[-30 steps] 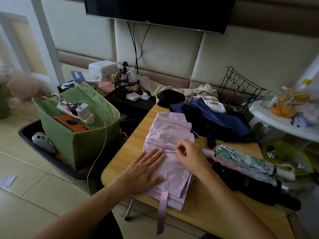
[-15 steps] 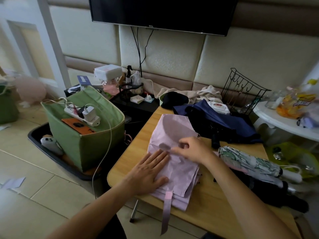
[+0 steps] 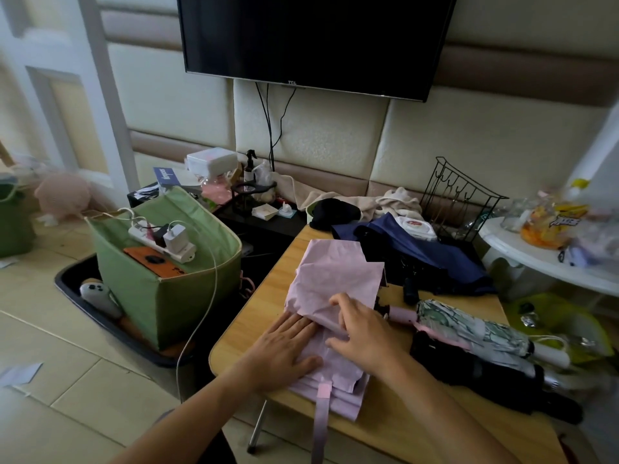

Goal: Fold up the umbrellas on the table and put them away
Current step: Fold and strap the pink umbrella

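A pink umbrella (image 3: 335, 279) lies flattened on the wooden table (image 3: 264, 296), its strap (image 3: 321, 420) hanging over the near edge. My left hand (image 3: 281, 353) lies flat on its near part, fingers spread. My right hand (image 3: 365, 329) pinches a fold of the pink canopy and holds it across the middle. To the right lie a rolled green-patterned umbrella (image 3: 469, 326) and a rolled black umbrella (image 3: 485, 373). A dark blue umbrella (image 3: 428, 256) lies loose at the back of the table.
A green fabric bin (image 3: 167, 283) with a power strip and an orange phone on top stands on the floor to the left. A black wire rack (image 3: 459, 199) and a white side table (image 3: 542, 259) are at the back right. A TV hangs on the wall.
My right hand has pulled a flap of the pink canopy back toward me and over the middle. My left hand stays pressed on the umbrella. The camera has tilted up.
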Motion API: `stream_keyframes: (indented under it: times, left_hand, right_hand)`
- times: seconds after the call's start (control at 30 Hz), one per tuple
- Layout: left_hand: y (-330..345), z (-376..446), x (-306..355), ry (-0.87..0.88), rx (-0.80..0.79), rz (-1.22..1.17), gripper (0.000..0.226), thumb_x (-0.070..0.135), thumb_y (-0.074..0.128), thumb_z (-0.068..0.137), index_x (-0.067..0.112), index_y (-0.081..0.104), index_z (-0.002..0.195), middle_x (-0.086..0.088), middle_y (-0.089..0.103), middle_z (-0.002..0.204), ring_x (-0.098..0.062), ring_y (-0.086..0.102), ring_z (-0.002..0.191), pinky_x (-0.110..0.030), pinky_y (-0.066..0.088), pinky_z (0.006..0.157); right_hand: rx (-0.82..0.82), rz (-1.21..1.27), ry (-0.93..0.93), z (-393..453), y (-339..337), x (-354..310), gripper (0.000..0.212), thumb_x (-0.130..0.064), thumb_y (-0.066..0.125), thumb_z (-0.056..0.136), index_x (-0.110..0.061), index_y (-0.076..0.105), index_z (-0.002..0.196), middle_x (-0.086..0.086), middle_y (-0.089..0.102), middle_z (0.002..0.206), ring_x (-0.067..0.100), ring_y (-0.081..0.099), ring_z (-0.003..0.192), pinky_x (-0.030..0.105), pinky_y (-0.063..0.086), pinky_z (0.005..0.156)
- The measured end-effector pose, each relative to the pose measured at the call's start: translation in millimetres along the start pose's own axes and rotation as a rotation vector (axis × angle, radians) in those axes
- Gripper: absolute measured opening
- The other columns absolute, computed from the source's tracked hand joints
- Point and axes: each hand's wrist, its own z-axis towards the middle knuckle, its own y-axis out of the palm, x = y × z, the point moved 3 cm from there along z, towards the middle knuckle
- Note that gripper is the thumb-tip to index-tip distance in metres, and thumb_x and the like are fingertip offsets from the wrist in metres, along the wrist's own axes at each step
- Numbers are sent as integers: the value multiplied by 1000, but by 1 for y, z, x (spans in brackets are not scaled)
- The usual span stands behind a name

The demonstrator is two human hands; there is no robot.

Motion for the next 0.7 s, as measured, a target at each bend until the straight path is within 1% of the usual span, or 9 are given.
stream_keyframes:
  times: [0.07, 0.13, 0.2, 0.27, 0.37, 0.43, 0.5, 0.57, 0.7]
  left_hand:
    - [3, 0, -1, -4, 9, -20, 72, 66, 27, 103, 30, -6, 156, 9, -8, 162, -8, -28, 147, -22, -27, 116]
    - [6, 0, -2, -8, 5, -27, 71, 66, 27, 103, 31, -5, 156, 8, -6, 164, -10, -26, 148, -25, -24, 118]
    - [7, 1, -3, -8, -17, -12, 72, 67, 24, 102, 31, -4, 158, 8, -4, 166, -9, -22, 151, -29, -20, 121]
    - [5, 2, -4, -2, -17, -13, 73, 67, 24, 102, 31, 2, 162, 9, 0, 166, -9, -15, 153, -32, -16, 123]
    - [6, 3, -6, 5, 12, -37, 74, 69, 28, 100, 30, 18, 162, 9, 16, 167, -11, 2, 156, -34, -6, 125]
    - [6, 3, -11, -2, 46, -131, 71, 66, 40, 97, 28, 35, 156, 4, 36, 161, -14, 22, 152, -32, 7, 125]
    - [1, 3, -18, -38, 62, -351, 60, 51, 58, 90, 22, 54, 143, -2, 53, 146, -18, 43, 139, -26, 26, 117]
    - [-6, 1, -22, -130, 130, -554, 52, 35, 59, 81, 15, 63, 129, -5, 63, 129, -21, 58, 120, -28, 43, 103]
    - [-25, -8, -27, -509, 527, -857, 19, 21, 58, 87, 21, 58, 106, 2, 60, 106, -13, 60, 99, -30, 53, 82]
  right_hand:
    - [180, -95, 21, -3, 2, 2, 45, -43, 72, 90, -21, 53, 124, -2, 54, 118, 19, 55, 109, 29, 49, 87]
    - [245, -134, 93, 1, 2, 5, 42, -40, 68, 93, -15, 59, 126, 5, 59, 123, 25, 57, 114, 36, 50, 92]
    - [128, -142, 180, 5, 4, 9, 42, -38, 63, 97, -17, 55, 132, 5, 62, 130, 28, 57, 122, 41, 44, 99]
    - [-22, -186, 206, 7, 10, 9, 34, -33, 60, 99, -21, 51, 130, 2, 64, 129, 28, 58, 123, 40, 41, 99]
    - [-98, -151, 121, 5, 14, 1, 21, -24, 62, 93, -24, 53, 112, 0, 67, 117, 29, 58, 117, 38, 38, 86]
    - [-126, -132, 48, 1, 15, -3, 18, -24, 64, 89, -28, 48, 97, -1, 61, 105, 27, 57, 112, 35, 31, 77]
    - [-116, -149, -30, -4, 14, -5, 23, -28, 66, 87, -30, 43, 91, -4, 44, 102, 24, 50, 110, 34, 29, 79]
    - [-86, -154, -84, -8, 13, -4, 23, -26, 66, 87, -27, 43, 89, -4, 37, 104, 22, 45, 110, 34, 33, 82]
    - [-93, -121, -86, -13, 14, 0, 23, -15, 62, 85, -24, 41, 87, -8, 40, 96, 19, 45, 94, 30, 23, 71]
